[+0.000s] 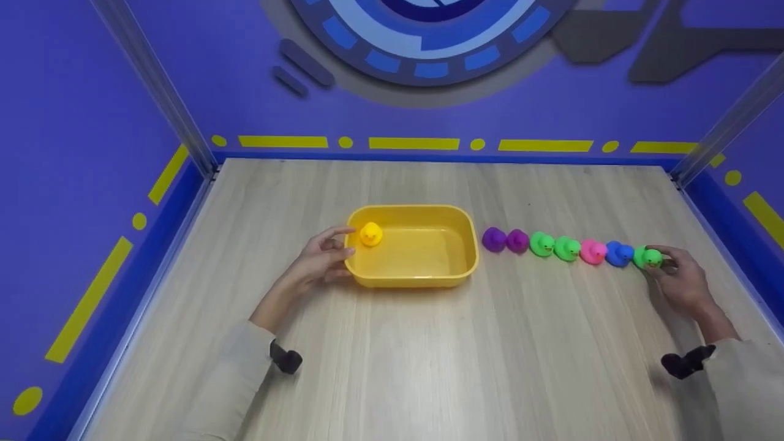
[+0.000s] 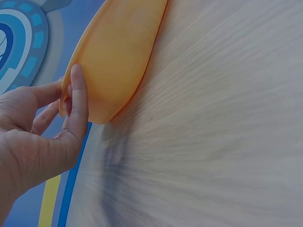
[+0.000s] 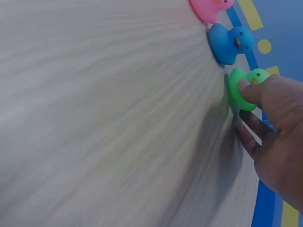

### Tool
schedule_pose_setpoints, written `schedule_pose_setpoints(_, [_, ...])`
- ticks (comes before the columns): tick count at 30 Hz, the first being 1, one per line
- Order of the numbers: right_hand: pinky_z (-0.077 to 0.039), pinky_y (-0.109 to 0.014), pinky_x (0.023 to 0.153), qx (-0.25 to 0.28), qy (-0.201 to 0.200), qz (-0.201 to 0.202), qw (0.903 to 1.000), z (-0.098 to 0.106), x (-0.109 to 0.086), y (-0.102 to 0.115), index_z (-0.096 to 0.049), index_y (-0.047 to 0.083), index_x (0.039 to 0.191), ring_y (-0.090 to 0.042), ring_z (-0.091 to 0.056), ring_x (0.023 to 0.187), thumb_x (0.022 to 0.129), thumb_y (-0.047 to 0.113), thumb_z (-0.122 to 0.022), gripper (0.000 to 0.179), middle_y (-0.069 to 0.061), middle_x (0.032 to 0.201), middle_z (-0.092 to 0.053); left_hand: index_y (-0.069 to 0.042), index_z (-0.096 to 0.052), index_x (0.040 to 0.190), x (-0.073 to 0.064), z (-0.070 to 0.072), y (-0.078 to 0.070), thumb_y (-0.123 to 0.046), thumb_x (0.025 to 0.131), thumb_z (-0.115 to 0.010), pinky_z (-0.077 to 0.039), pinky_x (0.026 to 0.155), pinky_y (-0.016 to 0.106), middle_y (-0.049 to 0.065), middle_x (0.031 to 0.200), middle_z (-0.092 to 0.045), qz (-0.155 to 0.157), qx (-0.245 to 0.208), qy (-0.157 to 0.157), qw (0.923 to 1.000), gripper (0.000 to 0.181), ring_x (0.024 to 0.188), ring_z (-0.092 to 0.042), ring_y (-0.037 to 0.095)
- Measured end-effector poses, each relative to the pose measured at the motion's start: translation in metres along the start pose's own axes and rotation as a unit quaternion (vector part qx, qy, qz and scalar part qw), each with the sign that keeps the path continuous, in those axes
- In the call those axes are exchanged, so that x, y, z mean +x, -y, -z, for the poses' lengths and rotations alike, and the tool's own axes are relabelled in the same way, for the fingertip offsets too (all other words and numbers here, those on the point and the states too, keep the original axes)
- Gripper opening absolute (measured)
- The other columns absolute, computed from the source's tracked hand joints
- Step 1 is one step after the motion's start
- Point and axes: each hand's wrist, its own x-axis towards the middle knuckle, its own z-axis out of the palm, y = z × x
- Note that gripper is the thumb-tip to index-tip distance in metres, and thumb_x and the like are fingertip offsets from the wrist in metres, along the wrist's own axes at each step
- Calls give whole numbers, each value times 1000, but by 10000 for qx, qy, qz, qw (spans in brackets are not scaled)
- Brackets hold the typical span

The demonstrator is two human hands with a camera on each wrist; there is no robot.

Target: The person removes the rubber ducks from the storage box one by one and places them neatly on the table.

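Observation:
My left hand (image 1: 321, 254) holds the left end of a yellow plastic tub (image 1: 413, 282), fingers and thumb at its rim; the left wrist view shows the tub's outer wall (image 2: 118, 52) beside the hand. Inside the tub, near its left wall, sits a yellow rubber duck (image 1: 370, 234). At the far right, my right hand (image 1: 683, 278) pinches a green rubber duck (image 1: 647, 258), the last one in a row. Close beside that duck stands a blue duck (image 3: 229, 43), followed by a pink duck (image 1: 593, 252).
Leftward the row continues with two green ducks (image 1: 566, 248) and two purple ducks (image 1: 494, 239), the last one near the tub's right side. Blue printed walls (image 1: 429, 122) border the wooden table (image 1: 459, 355) at the back and both sides.

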Motion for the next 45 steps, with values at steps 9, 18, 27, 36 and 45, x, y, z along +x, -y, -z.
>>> schedule_pose_setpoints(9, [-53,-37,101,14,426,22,9991,6,3,3,-38,-10,148,-64,-41,128,106,6,-48,46,-45,141,-42,-24,-58,141,1,-1,-1,-9,96,-70,-64,80,34,5,108,-54,60,-47,-82,9999,48,84,-67,17])
schedule_pose_setpoints(18, [-25,-79,110,114,510,-89,9986,5,3,5,-35,-11,149,-65,-31,134,107,7,-45,47,-45,141,-38,-23,-57,143,0,-3,-1,-8,96,-70,-64,75,31,5,108,-52,50,-79,-34,10000,51,83,-66,18])
schedule_pose_setpoints(27, [-27,-79,108,269,628,-66,9976,6,1,3,-30,-9,153,-66,-28,136,107,7,-44,50,-47,145,-34,-21,-55,145,1,-3,1,-9,97,-69,-64,76,30,6,111,-51,-93,141,10,9999,51,94,-65,24])
schedule_pose_setpoints(36, [-52,-11,89,83,617,-71,9980,12,0,2,-24,-7,157,-66,-37,130,103,8,-57,65,-43,152,-32,-24,-56,143,1,-1,0,-11,96,-71,-65,78,32,6,113,-54,-5,27,-22,10000,51,95,-67,24])
schedule_pose_setpoints(45, [-37,-69,110,-117,616,-316,9975,24,1,1,-22,-5,158,-61,-32,137,106,21,-54,66,-39,156,-29,-24,-57,142,1,0,0,-10,95,-72,-65,73,30,6,111,-52,-14,-17,-53,10000,51,93,-66,23])
